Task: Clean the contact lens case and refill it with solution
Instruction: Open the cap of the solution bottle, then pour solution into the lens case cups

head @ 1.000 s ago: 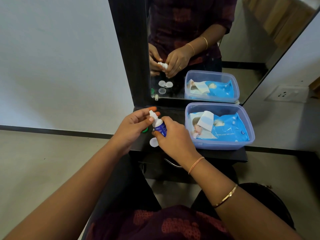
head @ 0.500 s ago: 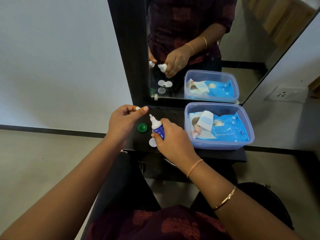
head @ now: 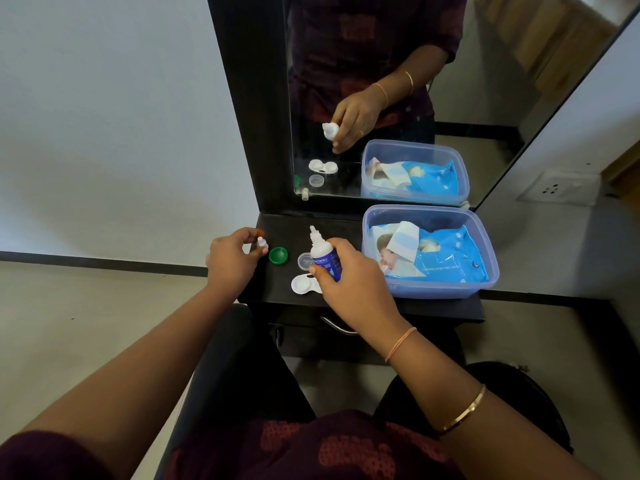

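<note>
My right hand (head: 353,282) grips a small blue-and-white solution bottle (head: 323,256), upright with its bare nozzle pointing up. Under that hand lies the white contact lens case (head: 302,284), one well showing, the rest hidden by my fingers. A clear round lid (head: 305,261) sits just behind the case, and a green lid (head: 278,255) lies to its left. My left hand (head: 230,259) pinches the bottle's small white cap (head: 262,243) low over the dark table (head: 277,226), at its left edge.
A lilac plastic tub (head: 485,275) holding a blue pack of wet wipes (head: 446,258) fills the table's right half. A mirror (head: 381,98) stands right behind the table and repeats the scene. A drawer handle (head: 337,326) shows below the table's front edge.
My left hand pulled the cap off the bottle and carried it left and down toward the table edge. The green lid and clear lid came into view. The bottle stayed upright.
</note>
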